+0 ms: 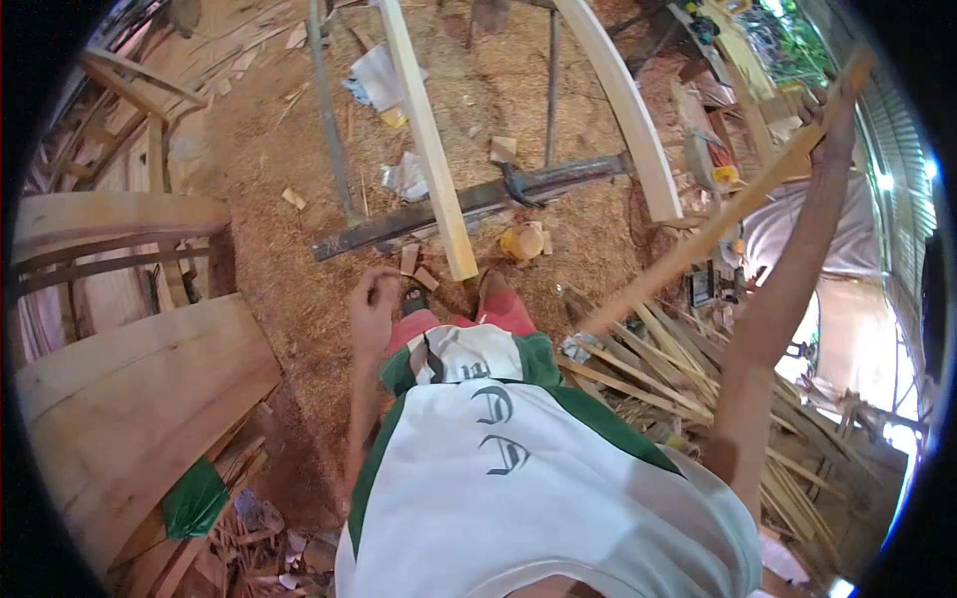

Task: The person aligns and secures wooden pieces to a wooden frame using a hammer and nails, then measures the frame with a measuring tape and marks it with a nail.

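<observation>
My right hand (833, 125) is raised at the far right, its fingers closed around the upper part of a long wooden strip (718, 224). The strip slants down to the left, its lower end over a pile of scrap wood. My left hand (374, 299) hangs by my left leg with loosely bent fingers and nothing visible in it. Ahead of my feet, a pale wooden beam (427, 140) lies across a dark metal bar (469, 201). A hammer (516, 187) rests on that bar, and a yellowish round container (521, 241) stands just in front.
A second, curved beam (626, 105) crosses the bar's right end. Scrap strips (678, 364) are heaped to my right. Wide wooden panels (150, 384) stand on my left. Sawdust and offcuts cover the floor (254, 130). A corrugated wall (905, 169) runs along the far right.
</observation>
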Action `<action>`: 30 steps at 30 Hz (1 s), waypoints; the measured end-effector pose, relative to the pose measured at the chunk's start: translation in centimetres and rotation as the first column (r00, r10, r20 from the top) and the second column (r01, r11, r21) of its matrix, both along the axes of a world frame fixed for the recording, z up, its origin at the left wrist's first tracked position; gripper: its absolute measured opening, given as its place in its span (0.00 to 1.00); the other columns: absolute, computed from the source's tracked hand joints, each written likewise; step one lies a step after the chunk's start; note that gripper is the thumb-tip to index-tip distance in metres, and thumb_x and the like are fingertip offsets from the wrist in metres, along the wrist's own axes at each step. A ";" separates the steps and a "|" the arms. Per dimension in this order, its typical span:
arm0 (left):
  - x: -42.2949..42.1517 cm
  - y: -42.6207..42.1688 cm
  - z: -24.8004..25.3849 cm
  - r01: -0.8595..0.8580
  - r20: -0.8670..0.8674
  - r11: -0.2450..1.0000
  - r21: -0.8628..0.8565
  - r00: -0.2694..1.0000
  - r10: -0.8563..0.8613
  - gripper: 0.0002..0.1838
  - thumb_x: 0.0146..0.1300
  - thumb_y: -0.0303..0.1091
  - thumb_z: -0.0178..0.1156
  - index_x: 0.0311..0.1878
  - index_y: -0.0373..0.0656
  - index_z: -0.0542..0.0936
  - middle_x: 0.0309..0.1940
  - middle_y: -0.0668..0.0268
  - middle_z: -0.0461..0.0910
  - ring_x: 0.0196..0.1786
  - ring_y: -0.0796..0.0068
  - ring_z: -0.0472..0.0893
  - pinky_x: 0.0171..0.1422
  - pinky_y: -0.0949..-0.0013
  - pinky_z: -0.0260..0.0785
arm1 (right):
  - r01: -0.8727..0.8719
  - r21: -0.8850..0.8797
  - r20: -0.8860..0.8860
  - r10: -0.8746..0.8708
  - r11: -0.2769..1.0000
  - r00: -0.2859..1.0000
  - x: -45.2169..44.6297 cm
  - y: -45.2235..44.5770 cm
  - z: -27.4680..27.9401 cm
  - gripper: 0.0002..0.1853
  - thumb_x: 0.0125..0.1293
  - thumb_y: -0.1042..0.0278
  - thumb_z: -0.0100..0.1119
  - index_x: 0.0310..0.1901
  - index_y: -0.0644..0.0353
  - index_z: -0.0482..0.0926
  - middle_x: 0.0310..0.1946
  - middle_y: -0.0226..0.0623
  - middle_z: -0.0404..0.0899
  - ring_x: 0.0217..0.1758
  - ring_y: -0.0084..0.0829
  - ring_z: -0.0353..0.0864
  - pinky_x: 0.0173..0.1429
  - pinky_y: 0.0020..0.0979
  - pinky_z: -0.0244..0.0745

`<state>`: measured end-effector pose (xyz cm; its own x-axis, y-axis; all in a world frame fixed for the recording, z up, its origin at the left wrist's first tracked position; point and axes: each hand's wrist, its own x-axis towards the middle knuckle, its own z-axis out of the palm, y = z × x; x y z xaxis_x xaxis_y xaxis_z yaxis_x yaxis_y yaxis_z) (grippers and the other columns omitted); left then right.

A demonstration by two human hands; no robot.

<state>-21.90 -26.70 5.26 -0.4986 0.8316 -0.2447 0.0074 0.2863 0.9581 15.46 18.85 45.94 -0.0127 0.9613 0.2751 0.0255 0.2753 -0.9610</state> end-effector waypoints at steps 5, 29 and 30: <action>0.3 3.4 -0.7 -0.566 0.371 0.824 0.017 0.769 0.520 0.10 0.77 0.41 0.54 0.48 0.47 0.80 0.24 0.80 0.64 0.27 0.90 0.61 0.30 0.81 0.52 | -0.182 -0.024 0.901 0.100 0.983 0.422 -4.5 -0.3 -18.8 0.25 0.68 0.45 0.60 0.57 0.55 0.76 0.37 0.41 0.82 0.37 0.35 0.83 0.37 0.38 0.77; 12.4 15.1 -3.5 -0.634 -0.140 0.751 -0.182 0.773 0.619 0.18 0.69 0.30 0.60 0.60 0.35 0.80 0.51 0.55 0.84 0.54 0.71 0.82 0.59 0.69 0.72 | -0.693 -0.580 0.782 0.532 0.428 -0.326 0.5 1.3 -41.0 0.34 0.54 0.52 0.71 0.59 0.58 0.71 0.39 0.45 0.83 0.41 0.53 0.83 0.43 0.50 0.77; 12.2 15.3 -3.1 -0.627 -0.141 0.757 -0.184 0.779 0.611 0.18 0.69 0.30 0.60 0.60 0.35 0.80 0.51 0.55 0.84 0.54 0.71 0.82 0.59 0.69 0.72 | -0.723 -0.543 0.796 0.536 0.427 -0.281 0.1 1.0 -40.1 0.31 0.53 0.56 0.72 0.56 0.58 0.73 0.42 0.44 0.82 0.43 0.51 0.83 0.46 0.48 0.77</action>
